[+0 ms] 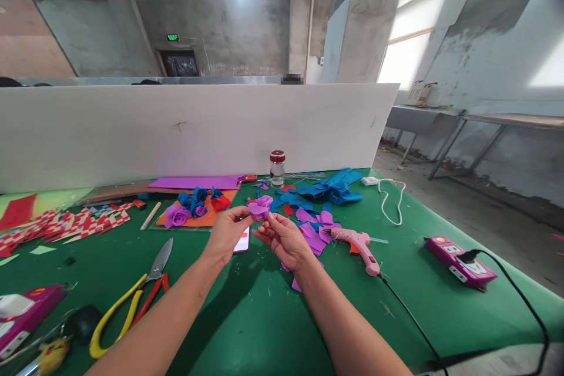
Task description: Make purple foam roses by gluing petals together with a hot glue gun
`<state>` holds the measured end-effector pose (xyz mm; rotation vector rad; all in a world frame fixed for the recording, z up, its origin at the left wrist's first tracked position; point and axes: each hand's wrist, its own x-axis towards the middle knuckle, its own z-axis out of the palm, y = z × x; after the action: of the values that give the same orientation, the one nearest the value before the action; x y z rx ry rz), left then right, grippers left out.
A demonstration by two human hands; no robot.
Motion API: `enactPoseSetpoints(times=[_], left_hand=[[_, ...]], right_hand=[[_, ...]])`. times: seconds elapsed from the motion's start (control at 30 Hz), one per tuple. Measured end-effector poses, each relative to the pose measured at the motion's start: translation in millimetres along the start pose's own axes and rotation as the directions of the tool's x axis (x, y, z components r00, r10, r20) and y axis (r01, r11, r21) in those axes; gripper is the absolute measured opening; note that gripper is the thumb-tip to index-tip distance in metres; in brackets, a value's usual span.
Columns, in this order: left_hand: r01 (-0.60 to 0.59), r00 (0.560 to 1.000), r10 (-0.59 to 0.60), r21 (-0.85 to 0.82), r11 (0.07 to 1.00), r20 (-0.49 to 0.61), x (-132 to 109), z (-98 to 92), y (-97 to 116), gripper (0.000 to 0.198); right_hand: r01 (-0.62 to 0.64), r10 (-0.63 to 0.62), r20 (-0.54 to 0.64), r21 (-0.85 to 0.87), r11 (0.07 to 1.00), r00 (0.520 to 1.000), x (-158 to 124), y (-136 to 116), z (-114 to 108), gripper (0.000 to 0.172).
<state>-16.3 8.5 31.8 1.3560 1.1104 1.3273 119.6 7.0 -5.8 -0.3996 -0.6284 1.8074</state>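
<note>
Both my hands are raised over the green table (247,317), pinching a small purple foam flower (260,207) between them. My left hand (227,232) grips it from the left with thumb and fingers closed. From below and to the right, my right hand (282,238) holds its base with closed fingers. Loose purple foam pieces (314,229) lie just right of my hands. A pink glue gun (361,245) rests beside them, its black cord running toward me. Under my left hand lies a phone (242,242).
Finished purple, blue and red foam flowers (194,205) sit on an orange sheet. Yellow-handled scissors (136,294) lie at left, a glass jar (277,168) and blue foam scraps (335,187) behind. A pink power strip (460,261) is at right, and a white board wall (176,129) backs the table.
</note>
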Motion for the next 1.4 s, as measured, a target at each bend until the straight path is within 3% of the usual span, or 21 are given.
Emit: enactPoseSetpoints(times=[0.7,1.4], left_hand=[[-0.042,0.999,0.042,-0.021,0.999,-0.002,2.0,4.0,4.1,0.028],[0.049,0.998,-0.046,-0.085,0.995,0.032,6.2,7.6,3.1,0.03]], right_hand=[[0.044,-0.045,-0.016,-0.011,0.999,0.999,1.7,2.2,0.2,0.033],[0.067,-0.067,-0.023,-0.015,0.998,0.998,3.0,2.4,-0.8,0.03]])
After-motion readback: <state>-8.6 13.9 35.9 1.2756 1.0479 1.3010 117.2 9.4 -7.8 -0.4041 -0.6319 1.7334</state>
